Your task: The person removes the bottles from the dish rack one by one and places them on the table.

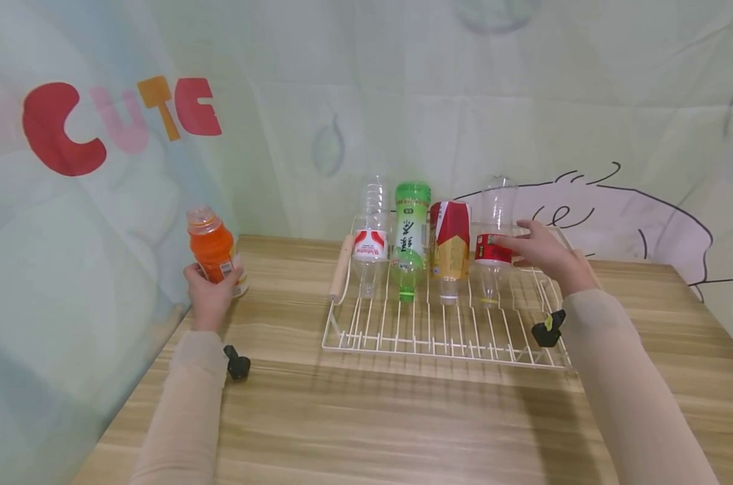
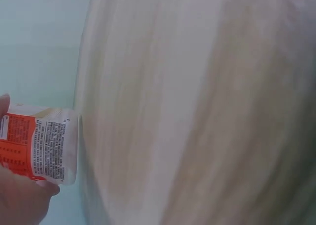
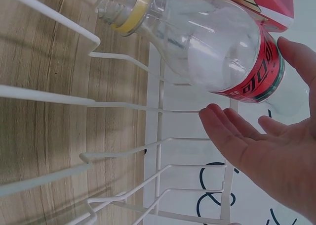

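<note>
My left hand (image 1: 210,300) grips a capless bottle with an orange label (image 1: 212,244) at the left of the table, mouth up and slightly tilted. In the left wrist view, the bottle's white-and-orange lower end (image 2: 49,146) shows beside my fingers. A clear bottle with a red label (image 1: 494,250) leans neck down at the right of the row in a white wire rack (image 1: 397,351). Beside its label is my right hand (image 1: 551,256), its fingers extended. In the right wrist view, the thumb (image 3: 296,54) is close to the label; whether it touches is unclear.
Also neck down in the rack are a clear bottle with a red-and-white label (image 1: 371,244), a green bottle (image 1: 410,232) and a red-and-gold container (image 1: 451,242). The rack has a wooden handle (image 1: 341,268) on its left. A printed curtain (image 1: 318,81) hangs behind the table.
</note>
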